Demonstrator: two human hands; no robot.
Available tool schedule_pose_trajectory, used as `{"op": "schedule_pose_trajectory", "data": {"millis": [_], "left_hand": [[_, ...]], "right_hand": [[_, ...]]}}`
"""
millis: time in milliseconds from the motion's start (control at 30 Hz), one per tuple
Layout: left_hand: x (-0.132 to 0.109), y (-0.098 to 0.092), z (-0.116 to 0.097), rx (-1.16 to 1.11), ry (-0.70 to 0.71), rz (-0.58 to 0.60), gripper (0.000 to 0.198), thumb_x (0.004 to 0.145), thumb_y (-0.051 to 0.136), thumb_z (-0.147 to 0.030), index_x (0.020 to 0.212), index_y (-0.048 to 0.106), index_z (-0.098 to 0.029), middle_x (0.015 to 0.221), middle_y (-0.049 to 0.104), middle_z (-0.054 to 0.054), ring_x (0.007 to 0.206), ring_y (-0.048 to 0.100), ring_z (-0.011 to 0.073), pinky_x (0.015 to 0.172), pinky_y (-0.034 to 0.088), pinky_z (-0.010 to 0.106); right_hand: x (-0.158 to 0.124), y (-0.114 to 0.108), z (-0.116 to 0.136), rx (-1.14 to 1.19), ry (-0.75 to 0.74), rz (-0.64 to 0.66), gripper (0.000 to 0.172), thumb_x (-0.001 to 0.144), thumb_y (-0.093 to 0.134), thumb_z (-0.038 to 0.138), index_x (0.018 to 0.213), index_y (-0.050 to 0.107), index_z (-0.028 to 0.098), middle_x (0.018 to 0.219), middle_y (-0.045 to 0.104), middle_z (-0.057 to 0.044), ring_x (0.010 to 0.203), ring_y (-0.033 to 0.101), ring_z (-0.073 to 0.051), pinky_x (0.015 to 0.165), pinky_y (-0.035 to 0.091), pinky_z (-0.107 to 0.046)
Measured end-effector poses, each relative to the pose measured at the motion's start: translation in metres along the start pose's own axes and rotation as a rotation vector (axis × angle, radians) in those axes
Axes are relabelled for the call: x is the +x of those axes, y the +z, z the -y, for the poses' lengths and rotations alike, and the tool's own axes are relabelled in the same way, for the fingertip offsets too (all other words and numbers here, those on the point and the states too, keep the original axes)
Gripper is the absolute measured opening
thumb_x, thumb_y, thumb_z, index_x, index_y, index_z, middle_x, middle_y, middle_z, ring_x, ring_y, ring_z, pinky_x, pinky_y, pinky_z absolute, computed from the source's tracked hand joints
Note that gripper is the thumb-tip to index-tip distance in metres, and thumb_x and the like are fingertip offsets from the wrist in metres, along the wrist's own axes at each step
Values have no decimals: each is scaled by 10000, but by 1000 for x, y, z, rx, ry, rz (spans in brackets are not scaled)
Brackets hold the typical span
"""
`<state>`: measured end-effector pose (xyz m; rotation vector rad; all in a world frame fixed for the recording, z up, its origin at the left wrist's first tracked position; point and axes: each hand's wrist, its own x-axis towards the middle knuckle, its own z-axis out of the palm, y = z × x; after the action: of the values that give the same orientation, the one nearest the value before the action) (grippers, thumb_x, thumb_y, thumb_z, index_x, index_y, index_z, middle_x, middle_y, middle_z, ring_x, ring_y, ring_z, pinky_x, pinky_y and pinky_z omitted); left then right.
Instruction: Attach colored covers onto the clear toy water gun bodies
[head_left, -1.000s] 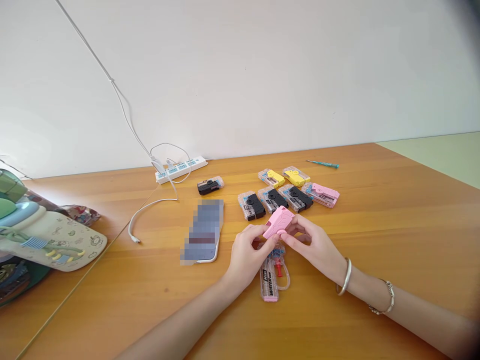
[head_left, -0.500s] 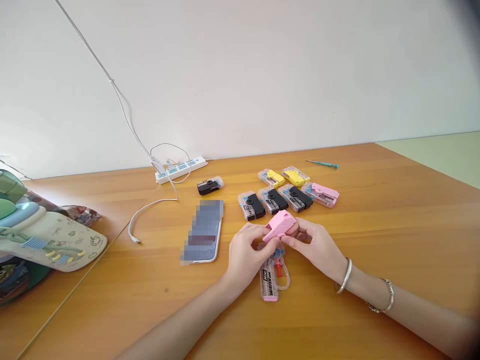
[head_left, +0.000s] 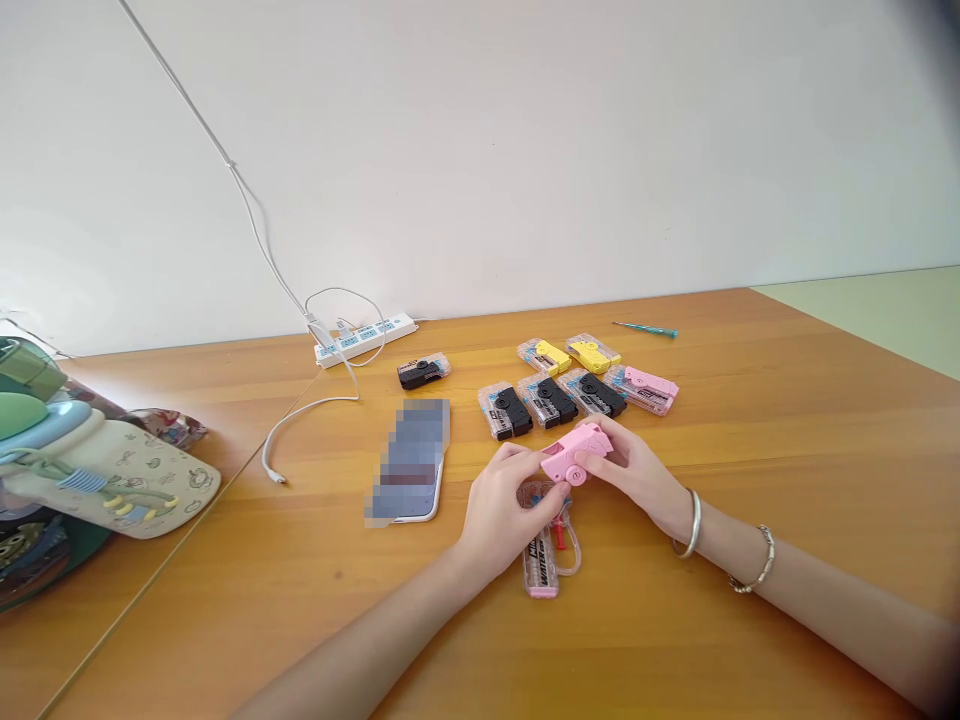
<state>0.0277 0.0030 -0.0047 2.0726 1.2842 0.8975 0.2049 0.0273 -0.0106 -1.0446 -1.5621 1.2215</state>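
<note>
Between my two hands is a pink plastic water-gun shell (head_left: 576,452), held just above the table and tilted, with a round knob on its near side. My left hand (head_left: 504,505) pinches its left end with thumb and fingers. At its right end, my right hand (head_left: 628,462) grips it, fingers partly hidden behind. Below lies a clear mini water gun body (head_left: 540,560) with black lettering, a pink base, a red trigger and a loop of clear tube; my left hand covers part of its top.
Beyond my hands lie black water guns (head_left: 551,400), yellow ones (head_left: 592,354) and a pink one (head_left: 649,390). A teal screwdriver (head_left: 649,329) lies behind. To the left are a phone (head_left: 409,460), another black water gun (head_left: 422,372), a power strip (head_left: 367,338), a white cable (head_left: 300,408) and a bottle (head_left: 142,480).
The pink shell has turned in my hands, so its round knob now faces me. It has shifted slightly right, with my right hand moving higher on it.
</note>
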Motion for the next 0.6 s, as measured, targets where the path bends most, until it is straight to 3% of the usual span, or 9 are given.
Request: {"op": "schedule_pose_trajectory", "data": {"millis": [133, 267, 400, 500, 600], "left_hand": [[5, -8, 2, -12, 11, 43, 226, 786, 582, -261, 1005, 635, -240, 1015, 633, 23, 979, 554, 189, 859, 433, 296], [8, -23, 4, 76, 68, 287, 390, 795, 578, -381, 1166, 549, -263, 1158, 584, 52, 1102, 510, 226, 927, 419, 356], [7, -37, 7, 215, 118, 492, 649, 711, 605, -568, 1278, 463, -286, 1450, 321, 81, 1352, 206, 308, 1056, 273, 474], [8, -43, 5, 248, 92, 541, 563, 724, 595, -562, 1220, 520, -306, 1489, 239, 65, 1359, 182, 324, 1039, 293, 484], [9, -42, -1, 242, 147, 493, 361, 764, 599, -467, 1086, 614, -303, 1441, 331, 45, 1330, 249, 302, 1043, 295, 457]], "right_hand": [[1, -2, 1, 198, 105, -33, 324, 704, 656, 447, 823, 453, 225, 840, 578, 6, 767, 582, -161, 685, 522, -315], [3, -7, 1, 370, 158, -11, 288, 709, 667, 398, 798, 451, 229, 855, 616, 23, 777, 607, -145, 765, 522, -335], [7, -9, 0, 486, 197, -82, 291, 713, 639, 458, 779, 476, 226, 766, 616, 38, 649, 612, -124, 713, 527, -326], [8, -7, -2, 464, 155, -99, 306, 706, 653, 463, 790, 476, 227, 770, 616, 39, 645, 604, -113, 658, 516, -287], [8, -5, -3, 433, 111, -98, 310, 685, 705, 404, 803, 478, 229, 790, 599, 53, 679, 589, -96, 621, 494, -234]]}}
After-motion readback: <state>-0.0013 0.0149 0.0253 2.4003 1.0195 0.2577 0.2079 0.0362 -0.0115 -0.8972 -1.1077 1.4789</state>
